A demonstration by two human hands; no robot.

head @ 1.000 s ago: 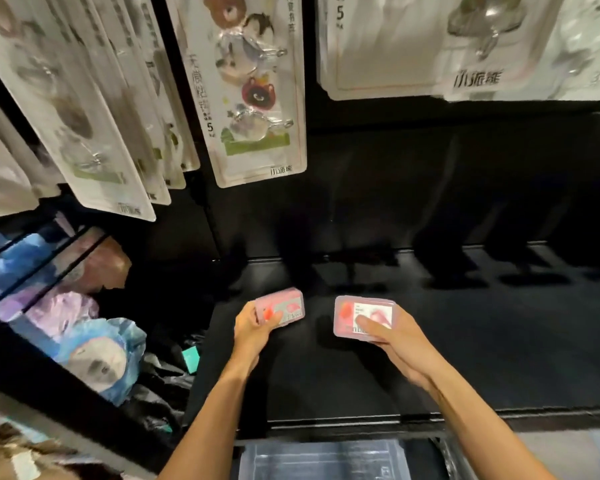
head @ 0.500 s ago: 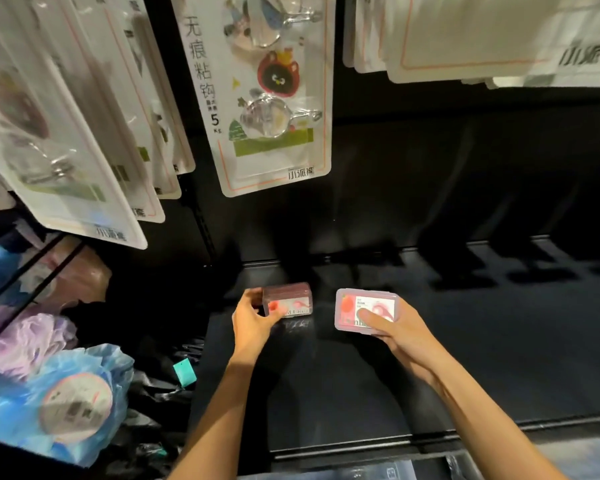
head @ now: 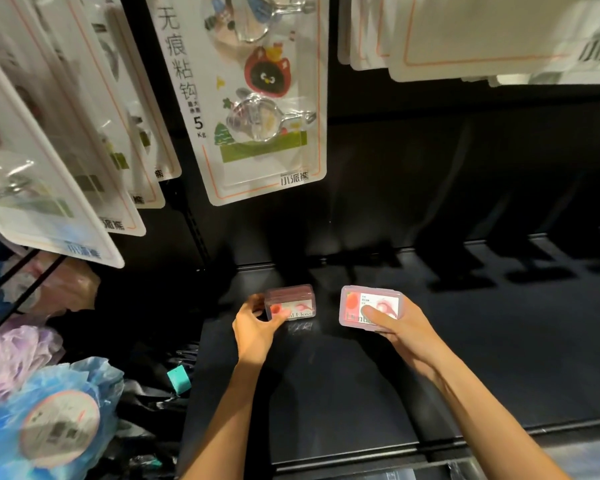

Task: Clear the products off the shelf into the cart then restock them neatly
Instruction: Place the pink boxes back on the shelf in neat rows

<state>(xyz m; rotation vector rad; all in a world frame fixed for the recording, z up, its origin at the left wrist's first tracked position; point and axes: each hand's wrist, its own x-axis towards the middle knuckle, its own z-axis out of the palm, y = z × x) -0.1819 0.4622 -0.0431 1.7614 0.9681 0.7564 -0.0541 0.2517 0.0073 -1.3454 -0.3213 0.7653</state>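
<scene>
Floss boxes, two pink ones, sit over the black shelf (head: 430, 358), both toward its back-left part. Left floss box (head: 290, 302) stands on its long edge on the shelf deck, label face toward the camera, a faint reflection under it; a second ago it was tilted flatter in the hand and off the deck, half a second ago nearly upright, so it has been turned up and set down. Left hand (head: 255, 327) still grips it, thumb across the lower front corner, fingers curled behind the left end. Right floss box (head: 371, 308) is held face-up just right of the first, apart from it; whether its underside touches the shelf cannot be told. Right hand (head: 400, 329) cradles it from below and the right, thumb pressed on the label; this grip is unchanged from the earlier frames. Hook card (head: 257, 98) hangs above the shelf's back-left corner, lower in view than before. Blue bagged item (head: 54, 424) lies left of the shelf.
</scene>
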